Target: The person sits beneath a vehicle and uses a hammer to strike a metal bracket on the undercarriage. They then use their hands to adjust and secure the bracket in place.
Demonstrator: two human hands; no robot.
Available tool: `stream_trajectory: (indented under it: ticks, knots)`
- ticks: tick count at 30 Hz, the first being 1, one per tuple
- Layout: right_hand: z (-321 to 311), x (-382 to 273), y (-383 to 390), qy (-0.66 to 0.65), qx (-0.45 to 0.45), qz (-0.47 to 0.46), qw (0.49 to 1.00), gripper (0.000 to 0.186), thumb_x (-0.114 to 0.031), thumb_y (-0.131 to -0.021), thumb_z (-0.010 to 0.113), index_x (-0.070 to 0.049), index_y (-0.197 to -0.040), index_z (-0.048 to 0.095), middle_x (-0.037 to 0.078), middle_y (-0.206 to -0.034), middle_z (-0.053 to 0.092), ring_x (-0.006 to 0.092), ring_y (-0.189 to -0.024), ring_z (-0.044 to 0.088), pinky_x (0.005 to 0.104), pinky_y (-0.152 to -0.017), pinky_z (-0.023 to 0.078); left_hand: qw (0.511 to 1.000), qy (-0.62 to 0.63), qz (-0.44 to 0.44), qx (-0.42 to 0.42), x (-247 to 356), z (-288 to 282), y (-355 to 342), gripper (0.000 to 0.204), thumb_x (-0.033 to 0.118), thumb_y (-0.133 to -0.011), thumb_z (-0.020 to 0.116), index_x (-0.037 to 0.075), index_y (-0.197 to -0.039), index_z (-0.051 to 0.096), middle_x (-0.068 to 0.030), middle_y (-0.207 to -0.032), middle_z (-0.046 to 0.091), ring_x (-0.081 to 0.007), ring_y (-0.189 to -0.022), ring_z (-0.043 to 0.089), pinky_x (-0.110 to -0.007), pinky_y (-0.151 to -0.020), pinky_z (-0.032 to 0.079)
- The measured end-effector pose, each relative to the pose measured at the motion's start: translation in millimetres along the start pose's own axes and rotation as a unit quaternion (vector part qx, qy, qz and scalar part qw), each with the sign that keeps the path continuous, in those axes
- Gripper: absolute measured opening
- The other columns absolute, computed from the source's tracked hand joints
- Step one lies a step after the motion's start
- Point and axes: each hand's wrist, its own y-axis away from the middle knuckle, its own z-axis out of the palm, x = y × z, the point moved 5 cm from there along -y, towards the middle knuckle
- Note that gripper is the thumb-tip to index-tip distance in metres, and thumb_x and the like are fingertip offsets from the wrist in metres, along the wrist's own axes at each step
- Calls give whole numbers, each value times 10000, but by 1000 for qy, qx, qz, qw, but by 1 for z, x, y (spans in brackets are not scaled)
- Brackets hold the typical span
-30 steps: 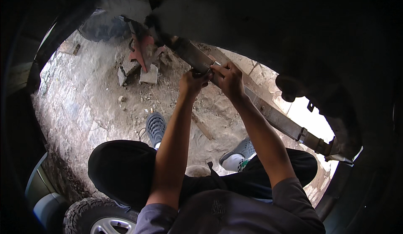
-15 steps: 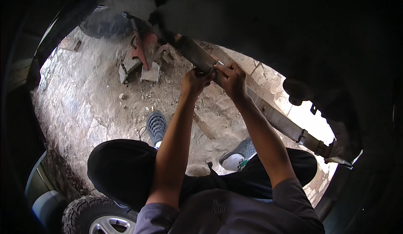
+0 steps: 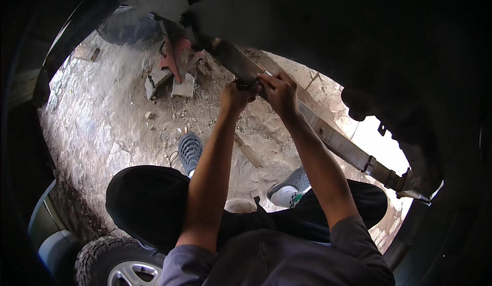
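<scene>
A long flat leaf spring (image 3: 341,145) runs slantwise from upper middle to lower right under the dark vehicle body. Both my hands meet at its upper part. My left hand (image 3: 236,98) is closed at the near edge of the spring, fingers curled around something dark that I cannot make out. Close beside it, my right hand (image 3: 281,95) pinches with thumb and forefinger at a small shiny metal pin (image 3: 266,72) on the spring. My fingers hide most of that spot.
A red jack stand (image 3: 173,60) stands among concrete blocks (image 3: 183,86) at the upper left. A treaded tyre (image 3: 95,258) lies at the lower left. Dark bodywork (image 3: 328,45) arches overhead. A stick (image 3: 247,151) and rubble lie on the dirt floor.
My right hand has shifted slightly up and left along the spring, its fingers still at the pin. My left hand stays almost in place.
</scene>
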Motion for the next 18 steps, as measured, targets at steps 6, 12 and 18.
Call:
stream_trajectory:
  ticks: [6,12,18]
  knots:
    - [2,-1,-8,9,-13,2,1000,224,-87,-860,829,-132,-1079,841,99,-856,670,257,-770,680,375,-699,567,997,67,-19,-14,0,5,6,395,116,-833,904,-64,-1141,735,-105,-932,769,-130,-770,724,-255,-673,614]
    - [-7,5,4,3,-9,-1,1000,230,-97,-851,840,-132,-1078,845,105,-822,668,246,-740,684,359,-672,564,998,60,2,-7,-6,1,-1,362,134,-823,918,-56,-1087,758,-89,-870,770,-96,-686,662,-251,-582,520]
    - [11,-7,-20,-16,-14,4,1000,232,-87,-853,834,-129,-1081,843,101,-850,684,247,-761,687,366,-706,562,996,81,-13,-21,-7,4,-2,343,122,-841,905,-56,-1093,756,-78,-844,758,-90,-679,654,-236,-589,514]
